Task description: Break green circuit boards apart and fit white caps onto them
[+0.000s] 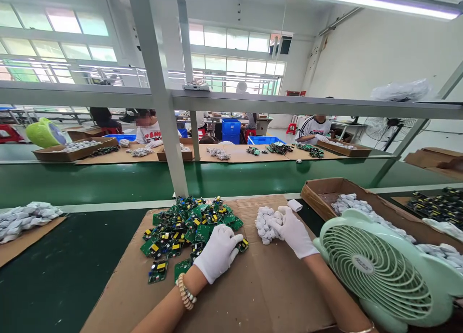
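My left hand point(219, 252), in a white glove, is at the right edge of a heap of green circuit boards point(173, 232). Its thumb and fingers are closed round the end of one board point(243, 245) with a yellow part. My right hand point(294, 231), also gloved, reaches into a pile of small white wrapped pieces point(265, 224). Its fingers are bent at the pile's right side, and whatever lies between them is too small to make out. Both the boards and the pile rest on a brown cardboard sheet point(267, 285).
A pale green fan point(372, 270) stands at the right, before a cardboard box point(321, 198) of white pieces. More white pieces point(27, 219) lie at the left. Metal posts point(159, 82) rise ahead; beyond the green belt point(238, 179), people sit at another bench.
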Tool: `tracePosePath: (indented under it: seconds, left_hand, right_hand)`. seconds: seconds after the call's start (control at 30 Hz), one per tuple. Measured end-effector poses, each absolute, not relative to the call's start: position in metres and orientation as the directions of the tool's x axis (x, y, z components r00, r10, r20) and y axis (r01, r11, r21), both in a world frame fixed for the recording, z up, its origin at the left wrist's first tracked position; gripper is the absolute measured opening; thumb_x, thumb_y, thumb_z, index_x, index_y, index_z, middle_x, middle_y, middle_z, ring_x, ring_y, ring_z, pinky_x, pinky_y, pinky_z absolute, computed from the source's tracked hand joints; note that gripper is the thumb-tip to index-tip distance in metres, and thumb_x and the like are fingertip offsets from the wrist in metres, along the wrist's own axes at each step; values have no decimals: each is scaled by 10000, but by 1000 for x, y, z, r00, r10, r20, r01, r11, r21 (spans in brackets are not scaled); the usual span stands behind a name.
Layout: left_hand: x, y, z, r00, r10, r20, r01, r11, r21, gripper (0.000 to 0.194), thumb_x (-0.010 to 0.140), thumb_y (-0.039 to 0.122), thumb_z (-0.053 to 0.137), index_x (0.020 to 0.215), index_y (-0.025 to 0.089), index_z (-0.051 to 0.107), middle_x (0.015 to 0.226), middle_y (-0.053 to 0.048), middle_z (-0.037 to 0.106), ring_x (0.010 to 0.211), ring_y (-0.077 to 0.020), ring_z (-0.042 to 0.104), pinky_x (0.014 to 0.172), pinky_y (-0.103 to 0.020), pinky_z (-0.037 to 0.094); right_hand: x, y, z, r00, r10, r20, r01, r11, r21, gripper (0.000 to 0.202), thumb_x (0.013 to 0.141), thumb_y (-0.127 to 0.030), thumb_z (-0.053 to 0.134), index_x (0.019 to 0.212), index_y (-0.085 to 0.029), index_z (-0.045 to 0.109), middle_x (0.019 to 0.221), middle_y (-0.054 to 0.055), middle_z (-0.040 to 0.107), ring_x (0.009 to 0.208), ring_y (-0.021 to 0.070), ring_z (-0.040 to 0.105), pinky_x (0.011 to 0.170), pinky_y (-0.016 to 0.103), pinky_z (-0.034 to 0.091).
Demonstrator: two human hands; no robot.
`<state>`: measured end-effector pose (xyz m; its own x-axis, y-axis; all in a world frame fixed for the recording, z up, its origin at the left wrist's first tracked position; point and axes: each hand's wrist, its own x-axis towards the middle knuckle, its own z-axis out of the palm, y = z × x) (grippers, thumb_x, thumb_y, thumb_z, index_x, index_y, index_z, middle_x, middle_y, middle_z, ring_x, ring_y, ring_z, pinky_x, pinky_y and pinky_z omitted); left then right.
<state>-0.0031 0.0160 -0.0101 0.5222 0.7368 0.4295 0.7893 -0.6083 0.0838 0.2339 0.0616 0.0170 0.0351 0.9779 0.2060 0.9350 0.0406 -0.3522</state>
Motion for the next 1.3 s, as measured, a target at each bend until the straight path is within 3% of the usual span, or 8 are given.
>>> tracePosePath:
  seconds: [0.17, 0.4, 0.6, 0.77, 1.0, 1.1, 1.2, 1.3]
  left_hand:
    - [-4, 15, -11, 546, 678, 493, 752, -655, 69, 57, 737, 156, 574, 776, 193, 594, 932, -71, 609, 929, -244, 555, 846, -427, 432]
    - [-5, 14, -7, 520, 712, 471, 750, -645, 148, 89, 808, 171, 485, 736, 176, 538, 844, -71, 635, 926, -225, 606, 921, -467, 394]
    - [-4, 13, -1, 522, 731, 440, 757, -635, 155, 72, 782, 173, 516, 711, 171, 523, 845, -81, 631, 911, -236, 614, 904, -465, 403]
    - [-3, 13, 0, 524, 728, 441, 750, -640, 165, 77, 779, 174, 511, 703, 182, 512, 831, -66, 628, 858, -224, 612, 890, -463, 406]
    - [-3, 13, 2, 474, 724, 501, 735, -639, 229, 105, 793, 173, 507, 692, 194, 488, 764, -38, 627, 827, -197, 616, 866, -427, 436]
    - [-4, 15, -2, 381, 736, 560, 723, -615, 316, 117, 797, 200, 521, 684, 200, 490, 749, -43, 634, 823, -203, 616, 790, -392, 480]
    - [-5, 18, -8, 259, 767, 588, 693, -571, 440, 96, 801, 234, 536, 719, 200, 498, 784, -54, 647, 820, -206, 620, 742, -371, 499]
    - [-6, 20, -10, 188, 815, 548, 638, -525, 563, 128, 820, 266, 516, 716, 205, 474, 776, -41, 647, 793, -193, 628, 721, -353, 504]
  right_hand:
    - [239, 58, 21, -29, 982, 185, 943, 88, -320, 418, 829, -374, 481, 1193, -170, 514, 1156, 115, 614, 1023, 237, 587, 799, 289, 417]
    - [235, 59, 30, -27, 970, 242, 984, 68, -165, 231, 791, -340, 521, 905, -148, 579, 1035, 156, 574, 820, 243, 600, 637, 291, 402]
    - [246, 63, 29, -133, 980, 146, 913, 178, -366, 258, 710, -255, 587, 934, -135, 541, 752, 43, 604, 681, 184, 580, 642, 273, 426]
    - [258, 51, 27, -141, 964, 226, 835, 239, -496, 508, 684, -124, 522, 1188, -179, 495, 944, 49, 618, 813, 162, 607, 760, 270, 448]
    - [255, 39, 31, -86, 961, 263, 845, 211, -492, 195, 773, -257, 510, 880, -189, 658, 866, 79, 637, 800, 208, 601, 748, 312, 437]
    - [250, 33, 49, -12, 958, 287, 684, 218, -696, 177, 787, -346, 514, 753, -189, 589, 682, 27, 593, 647, 174, 561, 644, 300, 442]
    - [236, 30, 75, -47, 982, 181, 329, 186, -926, 292, 774, -483, 533, 729, -195, 513, 585, -20, 524, 512, 135, 520, 492, 262, 427]
    - [213, 35, 91, -185, 979, 83, 80, 99, -992, 335, 741, -508, 584, 727, -191, 479, 595, -29, 533, 488, 124, 554, 434, 235, 435]
